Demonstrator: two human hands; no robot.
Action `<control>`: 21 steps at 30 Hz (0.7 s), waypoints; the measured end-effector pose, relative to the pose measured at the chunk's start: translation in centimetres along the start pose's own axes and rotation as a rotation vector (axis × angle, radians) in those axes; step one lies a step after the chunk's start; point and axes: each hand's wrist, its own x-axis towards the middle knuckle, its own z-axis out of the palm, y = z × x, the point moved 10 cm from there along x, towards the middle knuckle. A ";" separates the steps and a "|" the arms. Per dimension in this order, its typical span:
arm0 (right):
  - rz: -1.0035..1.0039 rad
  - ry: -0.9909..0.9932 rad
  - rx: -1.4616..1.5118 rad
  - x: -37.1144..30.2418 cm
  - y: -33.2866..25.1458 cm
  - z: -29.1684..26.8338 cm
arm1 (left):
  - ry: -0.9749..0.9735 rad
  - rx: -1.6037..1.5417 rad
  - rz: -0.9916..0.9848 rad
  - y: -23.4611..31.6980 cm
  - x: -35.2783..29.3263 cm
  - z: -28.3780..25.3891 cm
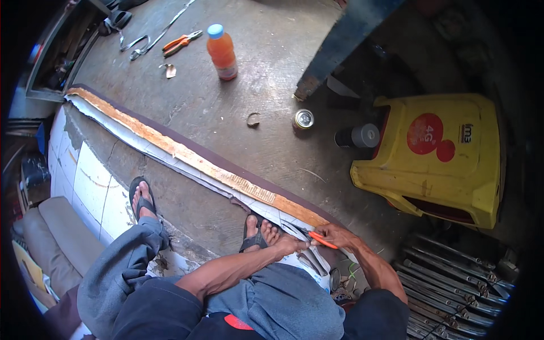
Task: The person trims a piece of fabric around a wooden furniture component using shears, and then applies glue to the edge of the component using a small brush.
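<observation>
A long narrow wooden board [187, 157] lies slantwise across the floor, with dark maroon covering [232, 165] along its far side and white sheet material [195, 171] along its near side. At the board's near right end, my right hand [340, 235] is closed around an orange-handled hand tool [324, 240] with a dark head. Its exact kind is too small to make out. Close beside it, my left hand [289, 245] has its fingers closed at the loose white edge. What they pinch is mostly hidden.
Orange-handled pliers [182, 42], a bottle of orange drink [221, 52], a small can [303, 119] and a dark cylindrical container [358, 136] are on the floor beyond. A yellow plastic stool [453, 153] stands right, above several metal rods [447, 289]. A metal post [334, 51] rises behind.
</observation>
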 end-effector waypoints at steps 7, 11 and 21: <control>-0.019 -0.028 -0.049 1.5 -3.9 0.6 | -0.015 0.047 0.073 -0.5 0.9 -0.1; -0.008 -0.101 -0.018 2.2 -2.2 0.6 | -0.039 0.123 0.122 1.4 -0.3 -0.2; 0.011 -0.125 -0.152 4.5 -5.6 1.3 | 0.047 0.275 0.325 -2.9 4.8 -0.5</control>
